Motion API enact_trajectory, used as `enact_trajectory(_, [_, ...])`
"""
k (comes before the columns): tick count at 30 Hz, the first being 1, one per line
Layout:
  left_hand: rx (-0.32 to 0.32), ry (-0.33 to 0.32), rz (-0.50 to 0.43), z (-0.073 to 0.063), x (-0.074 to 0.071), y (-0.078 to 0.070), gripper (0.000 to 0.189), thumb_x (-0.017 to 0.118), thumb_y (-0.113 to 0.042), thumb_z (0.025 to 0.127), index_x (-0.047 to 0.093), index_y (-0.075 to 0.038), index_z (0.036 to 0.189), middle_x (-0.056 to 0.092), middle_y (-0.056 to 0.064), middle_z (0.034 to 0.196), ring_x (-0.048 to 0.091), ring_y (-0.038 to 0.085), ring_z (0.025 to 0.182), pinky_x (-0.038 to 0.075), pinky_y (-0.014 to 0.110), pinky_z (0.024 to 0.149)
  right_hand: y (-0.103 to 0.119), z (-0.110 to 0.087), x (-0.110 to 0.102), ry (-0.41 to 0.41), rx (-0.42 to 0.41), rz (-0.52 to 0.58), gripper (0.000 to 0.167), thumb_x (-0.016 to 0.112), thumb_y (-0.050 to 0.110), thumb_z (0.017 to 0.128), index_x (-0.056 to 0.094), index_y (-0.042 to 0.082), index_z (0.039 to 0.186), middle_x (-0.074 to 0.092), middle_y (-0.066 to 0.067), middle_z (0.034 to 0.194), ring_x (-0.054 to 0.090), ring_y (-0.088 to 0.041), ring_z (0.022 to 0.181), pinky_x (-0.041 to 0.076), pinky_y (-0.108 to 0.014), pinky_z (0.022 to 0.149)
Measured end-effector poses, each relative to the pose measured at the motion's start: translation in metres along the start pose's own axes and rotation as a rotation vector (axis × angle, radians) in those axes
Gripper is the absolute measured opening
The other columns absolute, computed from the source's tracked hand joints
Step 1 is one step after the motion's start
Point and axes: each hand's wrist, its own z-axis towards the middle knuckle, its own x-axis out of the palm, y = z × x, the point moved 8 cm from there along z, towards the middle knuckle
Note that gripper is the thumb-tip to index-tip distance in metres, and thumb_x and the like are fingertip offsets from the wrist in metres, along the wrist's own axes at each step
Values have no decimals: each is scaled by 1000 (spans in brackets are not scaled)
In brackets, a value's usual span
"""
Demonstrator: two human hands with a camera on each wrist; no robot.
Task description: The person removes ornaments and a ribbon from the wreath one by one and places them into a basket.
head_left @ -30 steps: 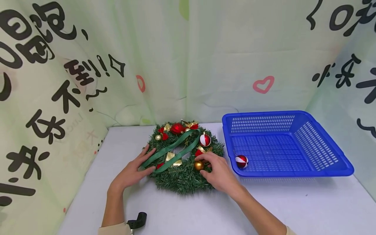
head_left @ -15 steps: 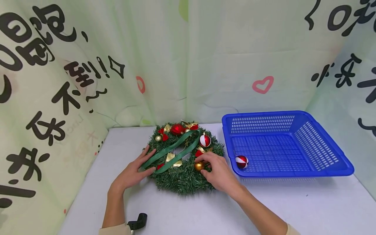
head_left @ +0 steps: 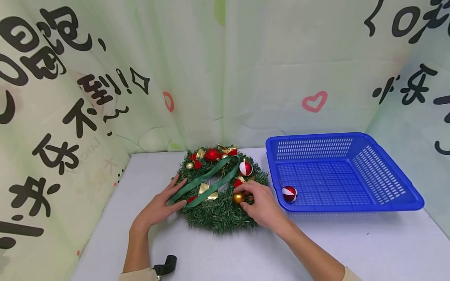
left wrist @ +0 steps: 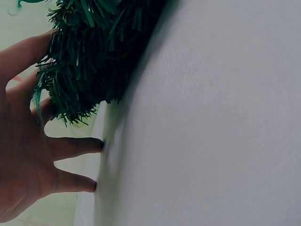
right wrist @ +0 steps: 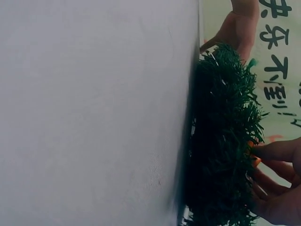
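A green Christmas wreath [head_left: 219, 218] lies flat on the white table, trimmed with red and gold bows, a red ornament [head_left: 213, 154] and a red-and-white bauble [head_left: 245, 168]. Across it runs a loop of green ribbon [head_left: 201, 181]. My left hand [head_left: 156, 208] rests on the wreath's left side with fingers spread; in the left wrist view two fingertips [left wrist: 96, 145] reach down to the table. On the wreath's right side, my right hand [head_left: 261, 205] pinches a gold bauble [head_left: 238, 198] between thumb and fingers. The right wrist view shows the gold bauble [right wrist: 256, 161] partly hidden by greenery.
A blue plastic basket [head_left: 325, 171] stands right of the wreath, with one red-and-white bauble [head_left: 290, 193] in its near left corner. Beside the left sleeve is a black angled object [head_left: 166, 265]. Printed curtains [head_left: 260, 78] enclose the table at the back and sides.
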Motion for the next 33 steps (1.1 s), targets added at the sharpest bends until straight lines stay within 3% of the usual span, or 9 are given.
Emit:
enact_trajectory(9, [6,-2,6,1,0,-3,72,63,-42,104,30,-27,166,6,3,177,16,47,158,27,75,116,0,1,-9,0,10,63,33,80,-3,86,77,15,114,71,0,109,69,-20,98,62,-35,82])
enact_trajectory(21, [10,-7,10,-1,-1,-4,72,64,-37,104,31,-25,166,7,5,177,18,48,158,27,75,116,2,2,-19,-9,24,130,33,78,-4,88,77,14,116,71,-3,115,71,-20,99,62,-26,82])
enact_trajectory(33, [-3,-7,-4,-3,0,-1,72,64,-43,104,30,-28,166,7,2,177,14,47,159,26,76,116,2,-2,-34,-42,-4,191,34,77,-6,88,76,14,115,72,-3,114,72,-21,101,62,-27,83])
